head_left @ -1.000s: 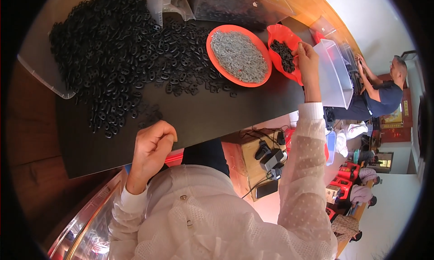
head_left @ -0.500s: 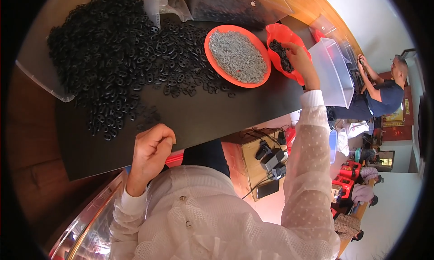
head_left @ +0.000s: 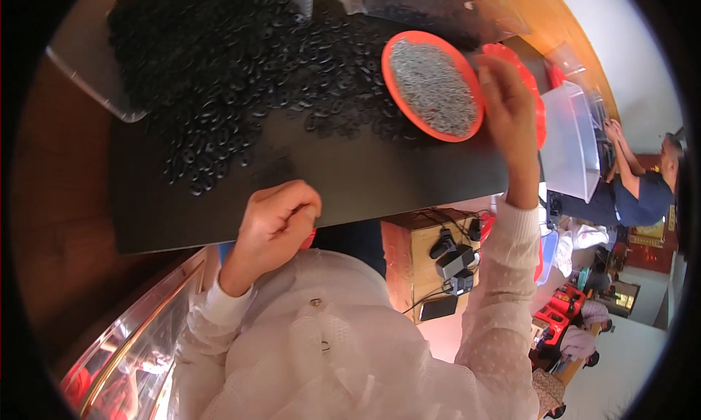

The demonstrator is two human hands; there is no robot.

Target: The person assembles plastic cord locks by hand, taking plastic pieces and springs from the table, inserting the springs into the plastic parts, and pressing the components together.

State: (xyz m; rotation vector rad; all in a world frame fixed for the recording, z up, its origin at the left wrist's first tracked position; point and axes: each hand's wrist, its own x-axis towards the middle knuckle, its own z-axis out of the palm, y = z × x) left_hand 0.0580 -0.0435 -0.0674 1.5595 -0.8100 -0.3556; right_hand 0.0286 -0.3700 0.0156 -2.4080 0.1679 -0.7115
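Note:
My left hand [head_left: 281,219] is curled closed at the near edge of the dark table [head_left: 350,172]; what it holds, if anything, is hidden. My right hand [head_left: 509,102] hangs over the red wavy-rimmed bowl [head_left: 539,109], covering most of it. Its thumb and fingertips come together beside the rim of a red round plate [head_left: 389,80], and anything between them is too small to make out. Heaped on that plate are small silvery metal pins [head_left: 434,84]. A large pile of black oval pieces with holes [head_left: 219,69] spreads across the table left of the plate.
Clear plastic bins stand at the back [head_left: 438,11], the left [head_left: 95,84] and the right [head_left: 573,142]. Below the table edge, a cardboard box [head_left: 409,256] carries chargers and cables [head_left: 454,263]. Another person [head_left: 642,182] is at the far right, with more people beyond.
My right hand has come up out of the black pieces in the red bowl and sits nearer the plate's edge. The left hand stays curled. The whole view has shifted.

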